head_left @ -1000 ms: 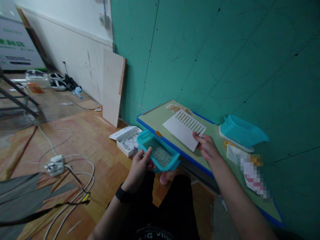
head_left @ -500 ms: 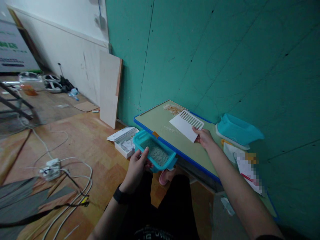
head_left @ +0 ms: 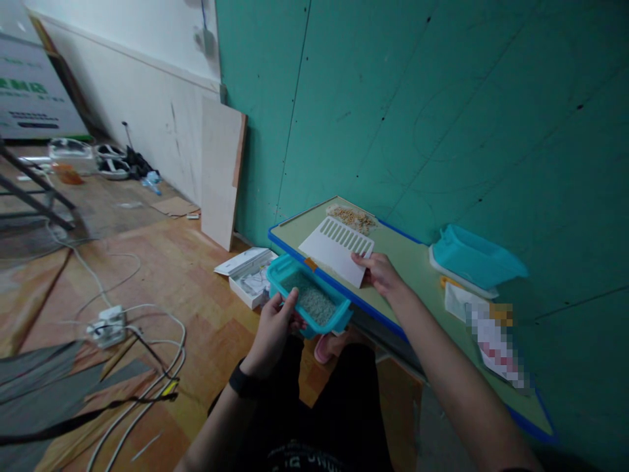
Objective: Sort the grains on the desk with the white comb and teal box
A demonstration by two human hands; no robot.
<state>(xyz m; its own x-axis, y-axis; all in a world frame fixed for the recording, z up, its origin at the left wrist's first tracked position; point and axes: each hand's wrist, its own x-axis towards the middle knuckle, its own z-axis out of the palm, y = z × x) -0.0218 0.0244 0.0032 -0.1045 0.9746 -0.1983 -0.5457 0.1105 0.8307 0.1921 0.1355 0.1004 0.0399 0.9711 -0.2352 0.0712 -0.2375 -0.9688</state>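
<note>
My left hand [head_left: 276, 322] grips the near side of a turquoise plastic container [head_left: 343, 318], thumb over the rim. Pale grains [head_left: 317, 303] cover its bottom, and it sits just below the table's blue edge. Pinched by one end in my right hand [head_left: 379, 272] is a flat white card with a row of slots [head_left: 334, 248], lying low over the table near that edge. A few light grains show along the card's near side. Behind it, a pile of tan and brown grains [head_left: 354, 217] lies on the pale green tabletop [head_left: 410, 269].
A second turquoise container [head_left: 484, 255] stands on a white lid by the green wall. Printed packets [head_left: 496, 347] lie nearer on the table. An opened white box [head_left: 248, 282] is on the floor, with cables and a power strip [head_left: 107, 326] to the left.
My right hand has drawn the slotted card toward me and left, from mid-table to the blue edge beside the container. My left hand keeps its hold on the container.
</note>
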